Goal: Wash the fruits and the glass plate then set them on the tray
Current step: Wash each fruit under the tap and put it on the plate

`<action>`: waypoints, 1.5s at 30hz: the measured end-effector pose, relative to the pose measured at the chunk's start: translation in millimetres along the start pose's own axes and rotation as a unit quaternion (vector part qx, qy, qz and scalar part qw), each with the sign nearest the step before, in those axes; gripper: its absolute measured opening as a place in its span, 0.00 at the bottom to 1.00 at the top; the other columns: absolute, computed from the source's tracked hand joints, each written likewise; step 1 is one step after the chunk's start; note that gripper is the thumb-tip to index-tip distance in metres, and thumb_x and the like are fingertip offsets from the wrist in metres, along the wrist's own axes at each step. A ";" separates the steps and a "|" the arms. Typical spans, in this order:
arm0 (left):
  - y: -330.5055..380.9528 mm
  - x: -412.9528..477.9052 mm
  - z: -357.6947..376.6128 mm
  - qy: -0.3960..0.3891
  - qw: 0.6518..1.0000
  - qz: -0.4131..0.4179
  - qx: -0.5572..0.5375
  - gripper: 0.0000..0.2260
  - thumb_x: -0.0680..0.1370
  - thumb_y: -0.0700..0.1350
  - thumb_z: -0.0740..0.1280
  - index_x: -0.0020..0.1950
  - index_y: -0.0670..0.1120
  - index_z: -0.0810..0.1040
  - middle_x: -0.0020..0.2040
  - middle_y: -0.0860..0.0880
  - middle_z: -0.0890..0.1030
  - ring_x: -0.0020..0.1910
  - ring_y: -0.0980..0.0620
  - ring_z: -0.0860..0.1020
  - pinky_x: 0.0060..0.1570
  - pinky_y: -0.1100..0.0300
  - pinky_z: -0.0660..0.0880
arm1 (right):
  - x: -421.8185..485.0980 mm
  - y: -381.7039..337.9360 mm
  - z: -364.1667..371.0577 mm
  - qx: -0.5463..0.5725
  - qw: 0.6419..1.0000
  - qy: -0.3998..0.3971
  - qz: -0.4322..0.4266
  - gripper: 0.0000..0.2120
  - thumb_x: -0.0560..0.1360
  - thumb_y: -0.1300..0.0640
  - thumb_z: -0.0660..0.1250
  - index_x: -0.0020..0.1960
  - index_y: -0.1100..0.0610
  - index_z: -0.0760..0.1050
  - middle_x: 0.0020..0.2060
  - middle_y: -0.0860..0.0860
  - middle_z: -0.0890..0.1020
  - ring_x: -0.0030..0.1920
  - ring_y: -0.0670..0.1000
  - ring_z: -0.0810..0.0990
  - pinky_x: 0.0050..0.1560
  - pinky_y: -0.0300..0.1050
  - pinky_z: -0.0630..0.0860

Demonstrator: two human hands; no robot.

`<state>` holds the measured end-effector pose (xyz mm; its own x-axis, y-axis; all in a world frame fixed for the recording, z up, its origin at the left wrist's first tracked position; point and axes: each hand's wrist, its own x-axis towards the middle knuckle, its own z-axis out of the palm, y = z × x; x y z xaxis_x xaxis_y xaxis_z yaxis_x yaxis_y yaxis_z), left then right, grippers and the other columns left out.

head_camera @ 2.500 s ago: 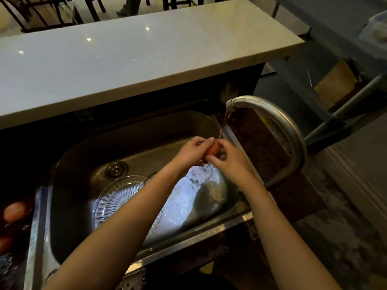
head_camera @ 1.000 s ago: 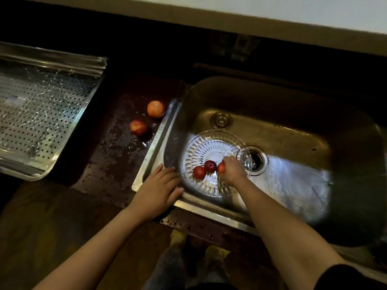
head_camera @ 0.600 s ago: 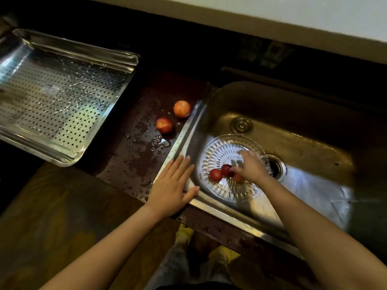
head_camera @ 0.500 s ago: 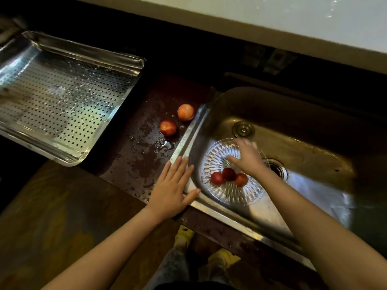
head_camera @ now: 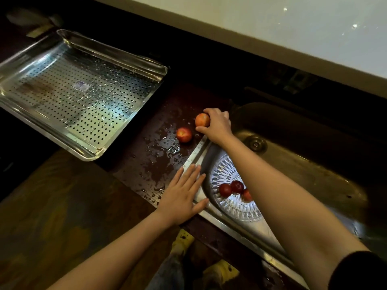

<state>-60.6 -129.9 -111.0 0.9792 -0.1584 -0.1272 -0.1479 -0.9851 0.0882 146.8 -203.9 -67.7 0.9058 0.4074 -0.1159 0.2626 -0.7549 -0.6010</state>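
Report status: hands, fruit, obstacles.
Right hand grips orange fruit on counter. Left hand flat on sink rim. Three fruits on glass plate in sink. Red fruit close by.

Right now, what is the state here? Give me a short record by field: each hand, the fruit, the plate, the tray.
right hand: grips orange fruit by the sink's left edge
left hand: flat, fingers straight, resting across the sink rim
loose fruit: on the wet counter, beside the gripped one
glass plate: in the sink, with three red fruits on it
tray: perforated metal, wet, left of the counter; no fruit on it
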 end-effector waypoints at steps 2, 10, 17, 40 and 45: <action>0.3 -0.4 -0.3 -0.007 1.000 -0.001 -0.001 0.32 0.78 0.64 0.44 0.72 0.46 0.65 0.75 0.45 0.62 0.75 0.46 0.57 0.71 0.50 0.51 | 1.2 -0.7 1.4 0.004 1.000 0.008 0.009 0.27 0.71 0.51 0.71 0.67 0.54 0.68 0.65 0.54 0.72 0.66 0.57 0.64 0.64 0.49 0.63; -0.4 0.8 -5.7 -0.042 0.999 0.005 -0.006 0.34 0.77 0.65 0.43 0.72 0.45 0.65 0.75 0.44 0.62 0.75 0.45 0.56 0.71 0.51 0.49 | -27.7 14.0 -22.2 0.124 0.992 0.024 -0.017 0.26 0.69 0.54 0.73 0.65 0.54 0.70 0.62 0.55 0.75 0.63 0.56 0.71 0.63 0.50 0.70; 29.8 34.2 -57.4 -0.009 0.968 -0.014 -0.250 0.32 0.77 0.59 0.58 0.76 0.46 0.53 0.77 0.47 0.56 0.77 0.50 0.51 0.76 0.56 0.48 | -112.2 41.3 -89.2 0.176 0.983 0.055 -0.009 0.26 0.69 0.61 0.73 0.64 0.53 0.71 0.60 0.52 0.73 0.56 0.47 0.73 0.48 0.22 0.69; 334.7 131.4 -82.1 -0.291 0.616 0.093 -0.726 0.08 0.78 0.38 0.63 0.57 0.46 0.73 0.55 0.44 0.75 0.52 0.48 0.78 0.48 0.62 0.80 | -340.3 189.1 -181.3 0.377 0.787 0.396 0.285 0.27 0.71 0.67 0.70 0.68 0.55 0.68 0.64 0.55 0.75 0.63 0.51 0.75 0.64 0.50 0.74; 358.0 137.8 -66.4 -0.337 0.594 0.062 -0.727 0.09 0.79 0.41 0.62 0.59 0.47 0.72 0.65 0.38 0.72 0.62 0.42 0.75 0.55 0.57 0.78 | -345.3 212.2 -181.3 0.376 0.765 0.411 0.322 0.27 0.70 0.66 0.71 0.67 0.55 0.70 0.63 0.56 0.76 0.62 0.53 0.76 0.64 0.54 0.74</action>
<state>30.7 -499.9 -31.3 0.6221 -0.6983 -0.3541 0.5439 0.0600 0.8370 -50.0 -598.0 -11.9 0.7510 -0.6192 -0.2293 -0.3127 -0.0276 -0.9495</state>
